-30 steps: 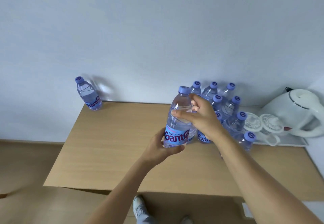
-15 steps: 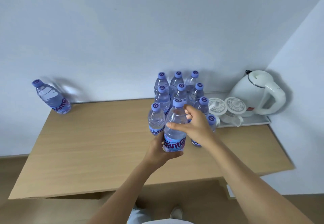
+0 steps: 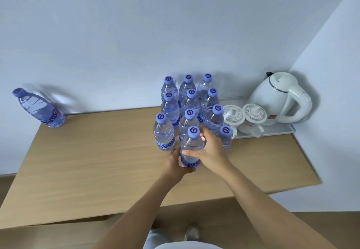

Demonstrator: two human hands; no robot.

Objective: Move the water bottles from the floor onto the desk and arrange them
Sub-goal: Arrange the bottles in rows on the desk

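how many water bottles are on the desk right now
12. One stands alone at the far left by the wall. Ten stand clustered left of the cups. One, the held bottle, is at the cluster's near edge in both hands. More may be hidden behind them.

Bare wooden counter point(image 3: 93, 161) stretches across the frame's left and lower middle, open for a hand to pass. A tight cluster of upright water bottles point(image 3: 191, 100) blocks the centre. One bottle point(image 3: 39, 108) stands at far left. Lidded cups point(image 3: 244, 116) and a white kettle point(image 3: 276, 98) crowd the right, by the wall.
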